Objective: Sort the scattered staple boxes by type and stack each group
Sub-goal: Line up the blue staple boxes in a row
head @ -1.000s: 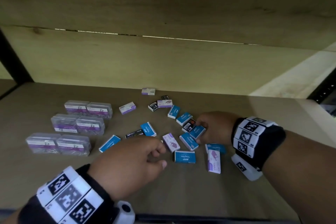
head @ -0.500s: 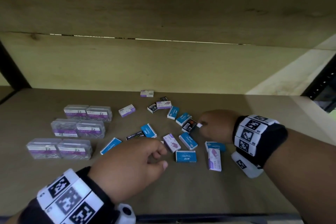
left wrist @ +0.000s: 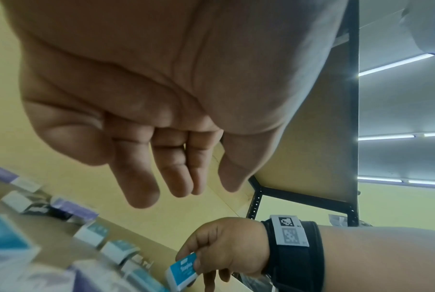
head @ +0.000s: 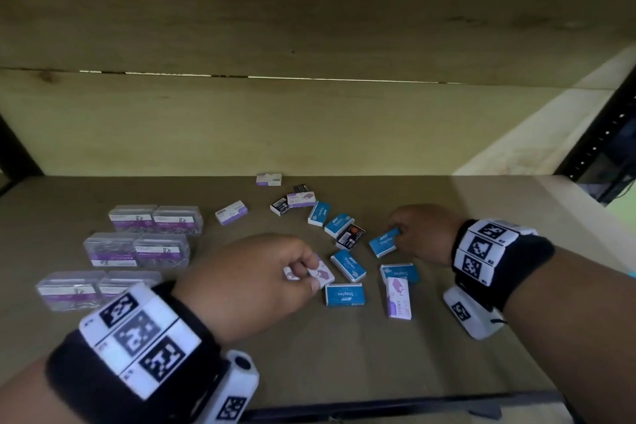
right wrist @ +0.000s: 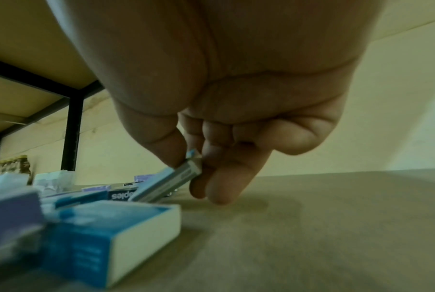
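Note:
Small staple boxes lie scattered on the wooden shelf: blue ones, purple-and-white ones and black ones. My right hand pinches one end of a blue staple box between thumb and fingers, tilting it up off the shelf; the right wrist view shows that pinch on the box. My left hand hovers over a purple-and-white box. In the left wrist view its fingers hang loosely and hold nothing.
Several clear plastic cases of paper clips stand in pairs at the left. The shelf's wooden back wall rises behind the boxes. A black metal front edge and a black upright at the right bound the shelf.
My right hand has drawn the blue box rightward out of the cluster and raised one end. My left hand has moved forward over the purple-and-white box.

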